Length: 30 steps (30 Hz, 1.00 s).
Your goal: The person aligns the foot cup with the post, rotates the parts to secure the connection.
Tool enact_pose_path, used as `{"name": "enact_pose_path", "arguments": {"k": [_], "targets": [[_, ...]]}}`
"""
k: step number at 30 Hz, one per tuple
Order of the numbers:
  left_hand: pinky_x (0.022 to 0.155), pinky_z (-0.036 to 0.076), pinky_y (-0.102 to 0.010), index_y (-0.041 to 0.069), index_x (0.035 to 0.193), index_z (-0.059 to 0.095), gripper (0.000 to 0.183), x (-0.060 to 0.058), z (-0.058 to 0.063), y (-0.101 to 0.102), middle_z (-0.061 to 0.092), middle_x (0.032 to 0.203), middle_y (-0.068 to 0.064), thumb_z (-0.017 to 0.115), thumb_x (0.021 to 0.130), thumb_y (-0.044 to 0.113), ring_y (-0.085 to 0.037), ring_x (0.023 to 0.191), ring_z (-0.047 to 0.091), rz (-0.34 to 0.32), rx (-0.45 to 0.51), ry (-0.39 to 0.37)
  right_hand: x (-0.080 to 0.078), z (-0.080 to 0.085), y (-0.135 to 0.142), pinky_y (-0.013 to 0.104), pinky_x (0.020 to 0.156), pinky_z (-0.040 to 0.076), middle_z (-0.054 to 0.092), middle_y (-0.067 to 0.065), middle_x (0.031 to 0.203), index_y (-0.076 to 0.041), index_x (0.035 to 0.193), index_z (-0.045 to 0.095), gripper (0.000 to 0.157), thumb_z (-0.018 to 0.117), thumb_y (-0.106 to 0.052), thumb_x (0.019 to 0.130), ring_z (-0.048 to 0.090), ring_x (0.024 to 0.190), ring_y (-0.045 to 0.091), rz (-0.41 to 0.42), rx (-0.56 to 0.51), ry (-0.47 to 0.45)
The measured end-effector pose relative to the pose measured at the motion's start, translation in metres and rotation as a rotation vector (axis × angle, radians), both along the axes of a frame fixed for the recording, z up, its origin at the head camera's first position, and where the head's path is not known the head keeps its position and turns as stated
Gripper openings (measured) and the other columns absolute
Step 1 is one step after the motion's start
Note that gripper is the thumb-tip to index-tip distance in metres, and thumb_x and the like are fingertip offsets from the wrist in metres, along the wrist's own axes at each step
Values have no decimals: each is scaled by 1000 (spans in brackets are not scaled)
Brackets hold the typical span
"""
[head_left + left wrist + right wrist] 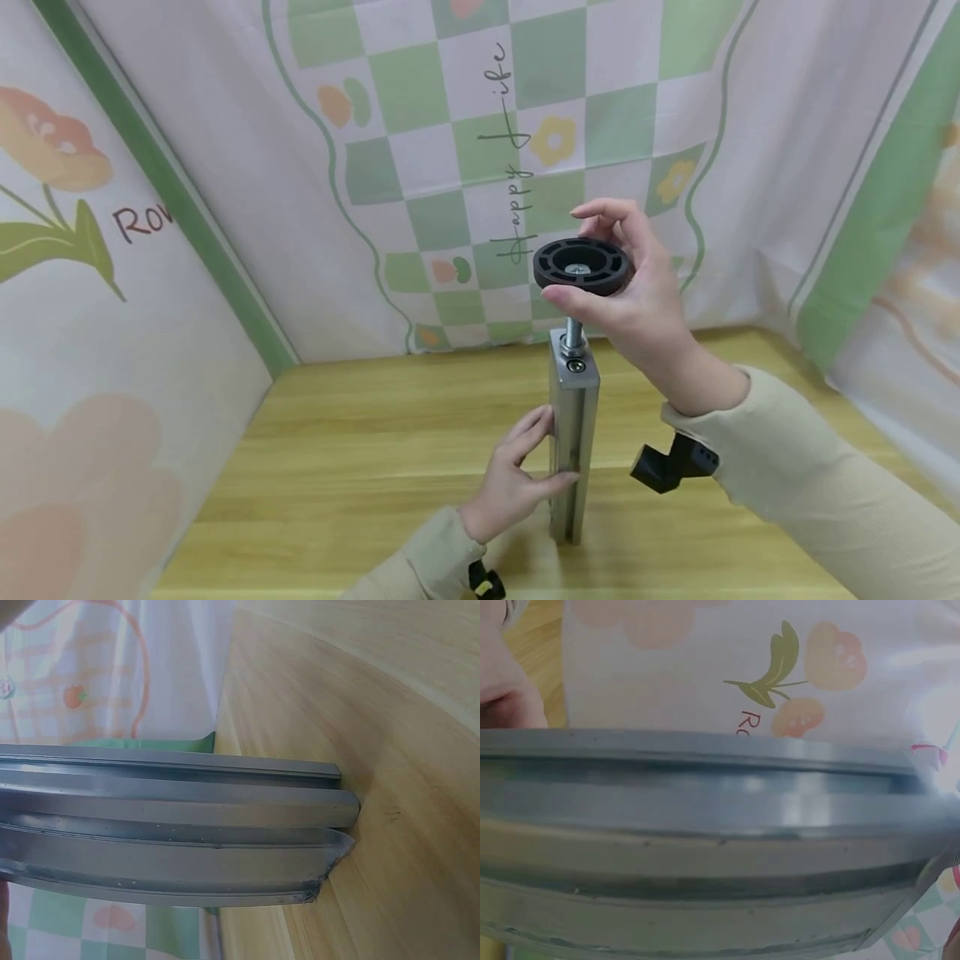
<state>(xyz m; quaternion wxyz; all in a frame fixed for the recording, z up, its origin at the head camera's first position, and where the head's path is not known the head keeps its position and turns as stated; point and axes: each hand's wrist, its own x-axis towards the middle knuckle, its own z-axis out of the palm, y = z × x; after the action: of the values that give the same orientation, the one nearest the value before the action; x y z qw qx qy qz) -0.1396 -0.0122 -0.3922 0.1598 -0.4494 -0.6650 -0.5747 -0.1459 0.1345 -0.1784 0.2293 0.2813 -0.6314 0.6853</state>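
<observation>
A slotted aluminium profile [573, 442] stands upright on the wooden table. From its top end rises a threaded rod [573, 332] with a nut at its base, capped by a round black levelling foot [551, 273]. My right hand [637, 292] grips the foot's rim, thumb on the near side and fingers round the far side. Lower down, my left hand [513, 479] holds the profile between thumb and fingers. In the left wrist view the profile's lower end [285, 806] meets the table. The profile's grooved side [705, 847] fills much of the right wrist view.
The wooden table [337, 450] is walled by printed cloth: a green-and-white checked curtain [465, 167] behind, a flowered curtain [90, 350] at left. A black wrist camera [675, 462] hangs below the right sleeve. A second bolt head [575, 366] sits in the profile's top end.
</observation>
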Motion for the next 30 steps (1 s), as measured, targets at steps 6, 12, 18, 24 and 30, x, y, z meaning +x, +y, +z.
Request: {"name": "enact_pose_path", "arguments": {"k": [6, 12, 18, 24, 30], "targets": [[105, 44, -38, 11, 146, 29, 89, 2, 1, -2, 43, 136, -27, 73, 73, -10, -29, 116, 54, 10, 2, -38, -16, -5, 8, 23, 77, 54, 47, 9, 108, -11, 119, 49, 43, 68, -26, 84, 53, 95, 19, 397, -182, -50], [104, 46, -38, 9, 145, 30, 88, 1, 3, -1, 46, 133, -28, 74, 72, -10, -33, 113, 55, 7, 2, -20, -30, -4, 16, 29, 94, 46, 54, 9, 113, -12, 127, 41, 45, 53, -31, 89, 55, 103, 20, 797, -271, -252], [102, 48, -37, 9, 145, 30, 89, 1, 3, 1, 50, 128, -27, 76, 70, -10, -32, 111, 56, 22, -4, 8, -37, -3, 15, 35, 109, 34, 51, 13, 125, -13, 132, 38, 50, 44, -38, 89, 48, 117, 26, 1100, -220, -279], [103, 46, -36, 7, 144, 31, 88, 2, 3, 0, 46, 133, -29, 76, 70, -10, -32, 115, 55, 24, 2, -18, -38, 0, 8, 36, 111, 34, 48, 20, 130, -7, 131, 42, 51, 38, -28, 85, 46, 120, 30, 1352, -305, -296], [104, 45, -37, 10, 145, 30, 88, 3, 2, -1, 43, 137, -29, 74, 72, -10, -31, 118, 54, 8, 8, -53, -36, -1, 5, 38, 113, 33, 49, 25, 129, 2, 127, 47, 53, 38, -11, 76, 46, 122, 34, 1441, -417, -328]]}}
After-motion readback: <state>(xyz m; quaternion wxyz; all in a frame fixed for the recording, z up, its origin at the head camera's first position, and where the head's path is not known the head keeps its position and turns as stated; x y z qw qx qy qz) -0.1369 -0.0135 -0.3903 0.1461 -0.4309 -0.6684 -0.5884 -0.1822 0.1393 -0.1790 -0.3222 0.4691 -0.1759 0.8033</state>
